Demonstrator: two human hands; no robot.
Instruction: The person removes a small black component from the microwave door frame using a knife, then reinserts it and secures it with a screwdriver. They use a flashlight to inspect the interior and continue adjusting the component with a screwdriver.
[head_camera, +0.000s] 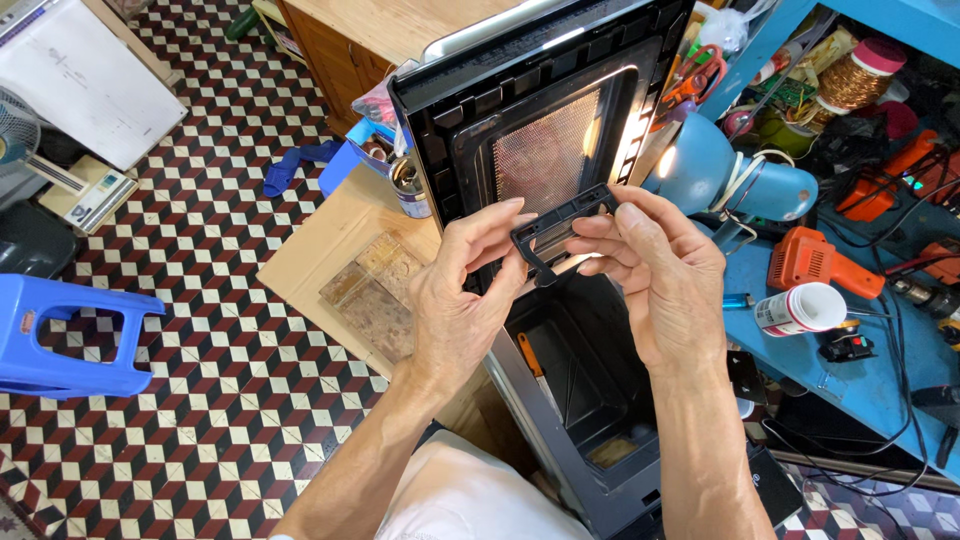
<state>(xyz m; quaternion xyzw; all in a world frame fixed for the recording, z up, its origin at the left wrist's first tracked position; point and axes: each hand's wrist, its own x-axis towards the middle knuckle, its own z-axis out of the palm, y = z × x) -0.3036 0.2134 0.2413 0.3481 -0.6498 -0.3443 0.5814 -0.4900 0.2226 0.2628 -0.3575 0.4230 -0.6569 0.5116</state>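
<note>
Left hand (462, 290), right hand (655, 275), gripping black plastic frame (556, 230), perhaps a latch

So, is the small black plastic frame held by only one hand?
No, both the left hand and the right hand pinch the small black plastic frame.

The left hand (462, 290) and the right hand (655, 270) are holding 1 small black plastic frame (556, 232) between their fingers, above the open microwave oven (580, 380). Its door (540, 110) is standing open on the far side, and a blue lamp (735, 175) is shining at the right.
</note>
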